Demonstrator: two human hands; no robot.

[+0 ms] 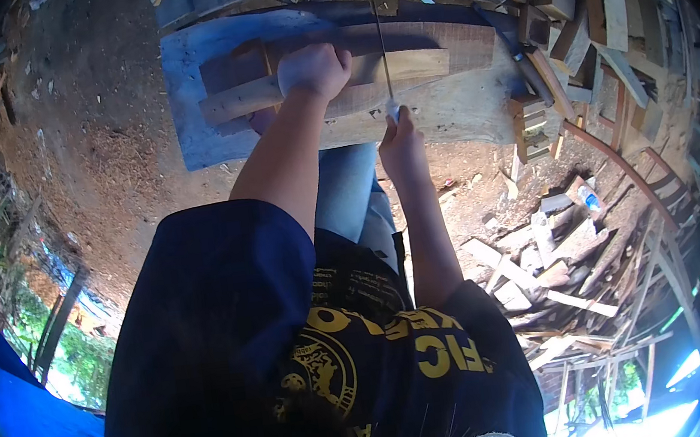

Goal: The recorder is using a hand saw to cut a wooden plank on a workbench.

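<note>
A pale wooden strip [412, 65] lies crosswise on a wider, darker board [472, 42]. Closed in a fist, my left hand [314, 71] is on the strip left of its middle, holding it. My right hand [401, 139] is closed round the light-coloured handle of a thin saw [384, 51], which I see nearly edge-on. Its narrow blade points away from me and crosses the strip near its right end. How deep the blade sits in the wood cannot be made out. Beneath is a broad, worn wooden worktop [459, 115].
Wood offcuts [574, 29] are heaped right of the worktop, beside a small slatted wooden piece [532, 124]. More scrap wood [574, 253] covers the ground at lower right, with a plastic bottle [589, 198] among it. Sawdust-strewn earth [114, 159] stretches along the left.
</note>
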